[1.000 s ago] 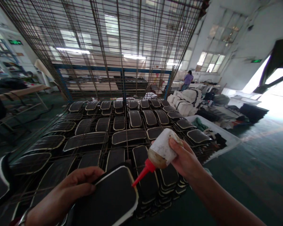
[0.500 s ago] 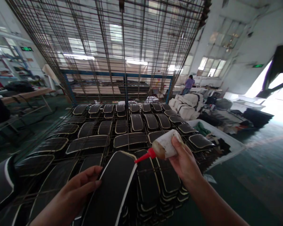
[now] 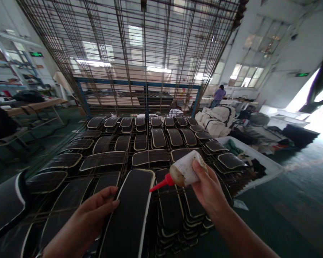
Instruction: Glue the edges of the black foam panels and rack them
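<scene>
Many dark panels [image 3: 158, 138] spread before a wire grid [image 3: 138, 84], some blocked by our bottle [image 3: 187, 168]; a white bin [image 3: 273, 171] sits right. Our left hand [image 3: 93, 213] pinches the near panel [image 3: 130, 211] by its left edge; our right hand [image 3: 209, 186] wraps the bottle, nozzle [image 3: 161, 183] at the panel's right edge.

Open air sits over the long black pad with a pale edge [image 3: 127, 215], between the left hand [image 3: 93, 211] and the red pointed tip [image 3: 161, 184]. The right hand [image 3: 208, 184] and the dirty white bottle [image 3: 188, 168] block the right side. A bent black pad with a white edge [image 3: 5, 204] blocks the far left. Behind, thin brown metal bars [image 3: 121, 32] stand tall.
</scene>
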A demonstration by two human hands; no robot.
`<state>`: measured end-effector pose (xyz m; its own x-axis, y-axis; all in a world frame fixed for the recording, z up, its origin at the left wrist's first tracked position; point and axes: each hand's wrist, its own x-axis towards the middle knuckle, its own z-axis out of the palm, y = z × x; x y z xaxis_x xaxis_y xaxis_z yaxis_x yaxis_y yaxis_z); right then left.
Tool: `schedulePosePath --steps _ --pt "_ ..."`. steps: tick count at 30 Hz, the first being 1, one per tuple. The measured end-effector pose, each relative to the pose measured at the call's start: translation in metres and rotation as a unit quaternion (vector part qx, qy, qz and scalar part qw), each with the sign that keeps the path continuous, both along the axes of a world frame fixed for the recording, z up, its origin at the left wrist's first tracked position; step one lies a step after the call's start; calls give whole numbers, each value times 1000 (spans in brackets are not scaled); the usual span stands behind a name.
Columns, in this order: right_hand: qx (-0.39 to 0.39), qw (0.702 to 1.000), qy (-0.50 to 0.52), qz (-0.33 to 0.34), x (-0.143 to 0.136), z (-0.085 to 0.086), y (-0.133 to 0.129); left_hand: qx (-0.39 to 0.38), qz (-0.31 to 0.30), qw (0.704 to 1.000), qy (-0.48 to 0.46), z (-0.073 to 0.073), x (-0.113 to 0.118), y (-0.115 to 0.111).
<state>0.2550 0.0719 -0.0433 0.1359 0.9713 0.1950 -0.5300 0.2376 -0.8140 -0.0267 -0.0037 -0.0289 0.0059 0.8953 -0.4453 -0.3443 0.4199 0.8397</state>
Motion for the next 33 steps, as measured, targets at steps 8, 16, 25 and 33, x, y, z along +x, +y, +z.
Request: schedulePosePath --steps 8,16,25,33 --pt "-8 1000 -10 16 -3 -4 -19 11 2 1000 -5 -1 -2 4" --pt "24 994 -31 98 -6 3 -41 1 22 1000 -4 1 -4 10" --pt "32 989 -79 117 -4 -3 -56 -1 82 997 -2 0 -9 16" --pt "41 990 -65 119 -1 -13 -56 22 171 984 -41 -2 -20 18"
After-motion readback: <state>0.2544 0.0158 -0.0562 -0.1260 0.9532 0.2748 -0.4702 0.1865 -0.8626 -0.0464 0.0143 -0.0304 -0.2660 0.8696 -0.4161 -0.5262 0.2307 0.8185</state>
